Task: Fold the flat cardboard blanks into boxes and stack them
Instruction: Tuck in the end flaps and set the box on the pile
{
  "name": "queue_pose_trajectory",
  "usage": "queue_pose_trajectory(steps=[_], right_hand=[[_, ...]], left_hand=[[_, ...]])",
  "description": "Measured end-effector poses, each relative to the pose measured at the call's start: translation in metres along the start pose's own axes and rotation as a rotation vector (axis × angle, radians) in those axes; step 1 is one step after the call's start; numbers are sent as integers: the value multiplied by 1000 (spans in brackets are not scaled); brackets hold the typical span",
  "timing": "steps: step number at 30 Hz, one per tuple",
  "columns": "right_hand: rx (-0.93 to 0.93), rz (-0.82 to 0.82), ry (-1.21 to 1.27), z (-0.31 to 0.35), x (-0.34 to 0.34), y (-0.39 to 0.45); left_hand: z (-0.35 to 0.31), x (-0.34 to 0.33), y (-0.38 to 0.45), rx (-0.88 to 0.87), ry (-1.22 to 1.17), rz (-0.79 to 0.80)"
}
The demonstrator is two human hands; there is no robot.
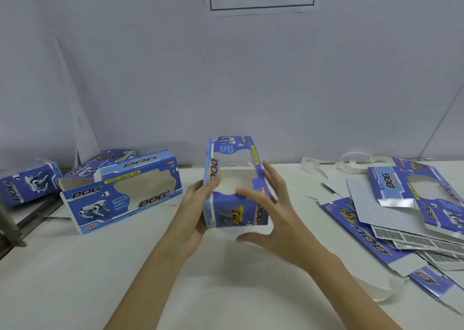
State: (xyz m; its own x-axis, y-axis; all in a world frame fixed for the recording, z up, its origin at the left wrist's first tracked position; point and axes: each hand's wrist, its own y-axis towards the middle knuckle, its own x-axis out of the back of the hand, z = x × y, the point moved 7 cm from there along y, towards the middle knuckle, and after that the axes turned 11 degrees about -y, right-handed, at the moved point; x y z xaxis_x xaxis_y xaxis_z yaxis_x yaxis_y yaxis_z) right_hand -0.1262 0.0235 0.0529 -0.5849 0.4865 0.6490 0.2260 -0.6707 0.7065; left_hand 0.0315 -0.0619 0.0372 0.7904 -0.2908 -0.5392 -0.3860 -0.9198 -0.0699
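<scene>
Blue cardboard box (234, 186) upright on table (125, 267), left hand (194, 214) fingers grasping it, right hand (271, 214) fingers spread loose

A folded box (234, 181) sits mid-counter (175, 279) between the two hands, left hand (193, 219) on its left side, right hand (273, 219) at its right. Left of it lie three finished boxes (120, 191), one behind another. To the right, flat blanks (401, 216) overlap in a heap. A wall (226, 78) stands behind everything.
</scene>
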Motion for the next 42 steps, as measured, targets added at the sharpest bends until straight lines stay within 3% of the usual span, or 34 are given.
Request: queue_pose_trajectory(steps=[2, 5, 7, 10, 13, 15, 18, 24, 30, 34, 36, 39, 42], right_hand=[[-83, -16, 106, 6, -6, 0], [-410, -167, 443, -5, -3, 0], [-647, -138, 706, -17, -9, -2], [-771, -5, 852, -28, -19, -8], [-727, 109, 862, -28, -21, -10], [-664, 150, 869, -21, -20, -7], [-585, 59, 740, -11, -11, 2], [-497, -135, 633, -8, 6, 7], [-530, -68, 458, -22, 10, 2], [-501, -208, 282, -10, 3, -3], [-435, -227, 244, 5, -6, -2], [-366, -98, 408, 21, -27, -2], [-509, -70, 585, 16, -28, 0]], left_hand=[[2, 10, 5, -4, 9, -63], [0, 9, 8, -11, -36, 10], [0, 2, 6, -16, -19, 90], [4, -4, 4, -37, 88, 186], [1, -2, 3, -127, 104, 136], [-13, -2, -3, -319, 183, 47], [-29, -13, -15, -578, 229, 93], [-27, -28, -25, -617, 300, 216], [-21, -25, -22, -632, 466, 225], [-25, -29, -31, -947, 731, 93], [-27, -30, -35, -985, 823, -2], [-27, -35, -39, -991, 912, 90], [-30, -43, -46, -1072, 952, 227]])
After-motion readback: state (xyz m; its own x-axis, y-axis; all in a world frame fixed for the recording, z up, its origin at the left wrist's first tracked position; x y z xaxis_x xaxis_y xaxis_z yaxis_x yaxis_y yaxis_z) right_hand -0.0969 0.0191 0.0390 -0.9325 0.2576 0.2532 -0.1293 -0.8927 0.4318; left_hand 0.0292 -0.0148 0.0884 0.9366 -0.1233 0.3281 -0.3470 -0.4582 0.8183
